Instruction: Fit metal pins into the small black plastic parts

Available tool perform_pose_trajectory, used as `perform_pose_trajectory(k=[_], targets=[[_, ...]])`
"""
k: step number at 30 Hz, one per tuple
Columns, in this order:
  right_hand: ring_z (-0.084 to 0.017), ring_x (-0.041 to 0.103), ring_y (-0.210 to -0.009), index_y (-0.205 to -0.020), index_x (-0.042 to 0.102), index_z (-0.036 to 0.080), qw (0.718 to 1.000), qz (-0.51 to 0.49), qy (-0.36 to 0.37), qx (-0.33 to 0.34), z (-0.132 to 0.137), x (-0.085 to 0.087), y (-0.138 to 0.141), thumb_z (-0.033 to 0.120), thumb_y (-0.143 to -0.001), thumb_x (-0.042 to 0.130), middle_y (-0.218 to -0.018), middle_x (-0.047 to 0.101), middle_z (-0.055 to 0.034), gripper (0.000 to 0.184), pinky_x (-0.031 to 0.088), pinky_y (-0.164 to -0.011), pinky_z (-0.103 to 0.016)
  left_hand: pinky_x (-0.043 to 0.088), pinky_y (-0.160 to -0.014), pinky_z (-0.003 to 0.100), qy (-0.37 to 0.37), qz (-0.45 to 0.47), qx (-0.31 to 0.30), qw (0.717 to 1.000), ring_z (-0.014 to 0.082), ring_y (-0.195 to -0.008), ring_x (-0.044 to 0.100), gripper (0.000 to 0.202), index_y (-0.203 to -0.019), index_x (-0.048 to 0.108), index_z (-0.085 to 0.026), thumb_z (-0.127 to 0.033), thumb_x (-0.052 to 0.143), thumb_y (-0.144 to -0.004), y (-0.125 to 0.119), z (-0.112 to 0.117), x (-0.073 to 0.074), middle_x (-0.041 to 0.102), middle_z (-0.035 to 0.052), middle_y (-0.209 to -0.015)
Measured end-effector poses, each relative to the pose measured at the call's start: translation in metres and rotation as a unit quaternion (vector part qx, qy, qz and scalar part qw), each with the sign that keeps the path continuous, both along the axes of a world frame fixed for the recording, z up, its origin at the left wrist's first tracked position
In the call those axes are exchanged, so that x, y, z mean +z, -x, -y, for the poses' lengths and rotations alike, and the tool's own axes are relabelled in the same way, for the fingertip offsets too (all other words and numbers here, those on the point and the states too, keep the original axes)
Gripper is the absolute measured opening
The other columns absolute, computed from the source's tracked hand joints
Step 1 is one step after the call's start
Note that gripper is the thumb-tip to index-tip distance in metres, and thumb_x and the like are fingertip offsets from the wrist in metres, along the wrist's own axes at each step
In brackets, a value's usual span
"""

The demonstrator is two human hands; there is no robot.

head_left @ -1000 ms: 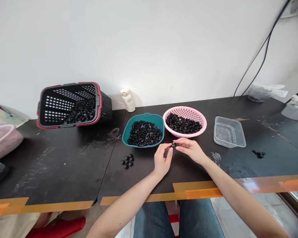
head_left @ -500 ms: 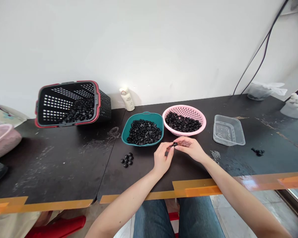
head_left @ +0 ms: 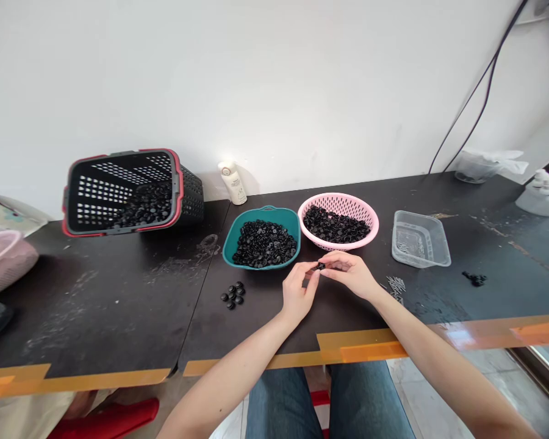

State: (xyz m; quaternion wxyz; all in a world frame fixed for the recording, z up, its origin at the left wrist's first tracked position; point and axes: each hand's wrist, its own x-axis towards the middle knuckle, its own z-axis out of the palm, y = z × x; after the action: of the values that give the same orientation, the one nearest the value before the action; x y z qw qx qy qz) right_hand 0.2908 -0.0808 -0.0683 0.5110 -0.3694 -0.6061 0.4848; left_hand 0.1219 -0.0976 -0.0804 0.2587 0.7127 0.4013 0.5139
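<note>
My left hand [head_left: 298, 294] and my right hand [head_left: 353, 274] meet over the black table, both pinching one small black part [head_left: 321, 266] between their fingertips. Just behind them stand a teal bowl [head_left: 238, 228] and a pink colander [head_left: 343, 202], each heaped with small black round parts. A small cluster of several black parts [head_left: 233, 295] lies on the table left of my left hand. Thin metal pins [head_left: 396, 285] lie loose to the right of my right wrist.
A clear plastic tray [head_left: 419, 246] sits right of the colander. A black and red basket [head_left: 123, 190] lies on its side at the back left, parts inside. A white bottle [head_left: 233, 182] stands by the wall. A pink basket [head_left: 4, 259] is at the far left. Orange tape [head_left: 361, 346] edges the table.
Both hands stay pinched on the small part, almost unmoved. The view has shifted slightly.
</note>
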Motion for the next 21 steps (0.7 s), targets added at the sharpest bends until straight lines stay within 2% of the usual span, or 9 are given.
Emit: perform_pose_trajectory(k=[3,12,18,21], targets=[[-0.017,0.063,-0.081,-0.094,0.072,0.024,1.000,-0.002,-0.005,0.001,0.0002,0.0008,0.0000,0.032,-0.068,0.077,-0.096,0.065,-0.0048,0.028,0.055,-0.080,-0.035,0.053,-0.074,0.028,0.005,0.009,0.011,1.000,0.0148,-0.083,0.060,0.023,-0.110,0.057,-0.021,-0.026,0.052,-0.088,-0.0008,-0.0005,-0.0024,0.062,0.0063,-0.096],[-0.015,0.062,-0.081,-0.093,0.072,0.026,1.000,-0.023,0.017,0.005,0.0011,0.0018,0.0003,0.029,-0.068,0.077,-0.097,0.064,-0.0028,0.026,0.054,-0.078,-0.032,0.050,-0.072,0.026,0.003,0.014,0.027,1.000,0.0141,-0.079,0.060,0.016,-0.101,0.058,-0.019,-0.027,0.053,-0.087,-0.0009,-0.0004,-0.0030,0.062,0.0046,-0.091],[-0.017,0.064,-0.082,-0.105,0.065,0.023,0.998,-0.040,0.054,-0.010,0.0012,0.0016,0.0001,0.028,-0.063,0.081,-0.094,0.068,-0.0038,0.045,0.053,-0.083,-0.037,0.051,-0.072,0.026,0.000,0.007,0.030,1.000,0.0139,-0.078,0.060,0.016,-0.101,0.058,-0.019,-0.026,0.053,-0.087,-0.0006,-0.0007,-0.0025,0.062,0.0047,-0.091],[-0.017,0.064,-0.080,-0.096,0.066,0.022,0.997,-0.037,0.062,-0.012,0.0012,0.0013,0.0003,0.029,-0.062,0.081,-0.092,0.068,-0.0041,0.037,0.053,-0.082,-0.035,0.051,-0.072,0.026,-0.004,0.002,0.025,1.000,0.0136,-0.078,0.060,0.015,-0.101,0.057,-0.019,-0.025,0.053,-0.087,-0.0004,-0.0008,-0.0021,0.062,0.0047,-0.091]])
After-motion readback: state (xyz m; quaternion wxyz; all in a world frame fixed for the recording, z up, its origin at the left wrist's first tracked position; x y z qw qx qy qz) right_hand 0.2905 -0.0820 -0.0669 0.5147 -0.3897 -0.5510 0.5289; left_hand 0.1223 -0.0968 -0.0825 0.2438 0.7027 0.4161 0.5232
